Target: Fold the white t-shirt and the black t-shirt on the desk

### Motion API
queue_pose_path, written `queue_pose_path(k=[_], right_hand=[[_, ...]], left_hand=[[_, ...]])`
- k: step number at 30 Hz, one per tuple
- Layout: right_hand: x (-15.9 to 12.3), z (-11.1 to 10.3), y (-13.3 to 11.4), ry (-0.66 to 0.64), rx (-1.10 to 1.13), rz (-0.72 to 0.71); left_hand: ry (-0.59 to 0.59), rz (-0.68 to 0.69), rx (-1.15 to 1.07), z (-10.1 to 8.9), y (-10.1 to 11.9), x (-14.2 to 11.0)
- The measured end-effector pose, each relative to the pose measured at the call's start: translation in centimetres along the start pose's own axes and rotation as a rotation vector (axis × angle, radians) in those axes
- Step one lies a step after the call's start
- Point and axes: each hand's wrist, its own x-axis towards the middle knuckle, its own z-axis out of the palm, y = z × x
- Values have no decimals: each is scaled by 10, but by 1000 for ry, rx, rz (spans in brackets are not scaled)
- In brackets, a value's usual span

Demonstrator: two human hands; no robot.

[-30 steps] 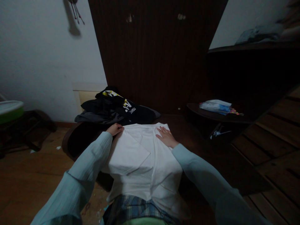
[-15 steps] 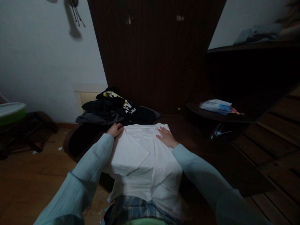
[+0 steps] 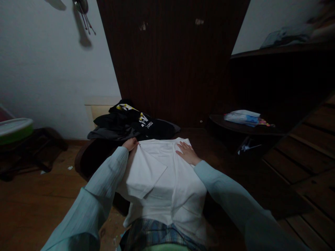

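A white shirt (image 3: 162,177) lies spread over a dark low table (image 3: 89,158), its near end hanging toward my lap. One sleeve is folded in over the left side. My left hand (image 3: 130,143) is closed on the shirt's far left corner. My right hand (image 3: 187,152) lies flat on the far right part of the shirt, fingers stretched out. Both arms are in pale blue sleeves.
A heap of dark clothes (image 3: 131,122) with yellow and white print sits just beyond the shirt. A dark shelf (image 3: 235,127) at right carries a plastic packet (image 3: 242,116). A green and white basin (image 3: 14,127) stands at far left on a low stool. Wooden floor surrounds.
Both hands stay in place on the shirt. Only the view has shifted slightly to the left.
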Motion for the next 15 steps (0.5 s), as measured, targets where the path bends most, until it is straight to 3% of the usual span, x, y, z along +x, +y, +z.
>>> queue_pose_path(k=[4, 10, 15], right_hand=[[0, 0, 0, 0, -2, -1], [1, 1, 2, 0, 4, -6], [1, 1, 1, 12, -1, -4]], left_hand=[[6, -43, -4, 3, 1, -5], [34, -227, 12, 9, 13, -19], [42, -253, 75, 14, 18, -30]])
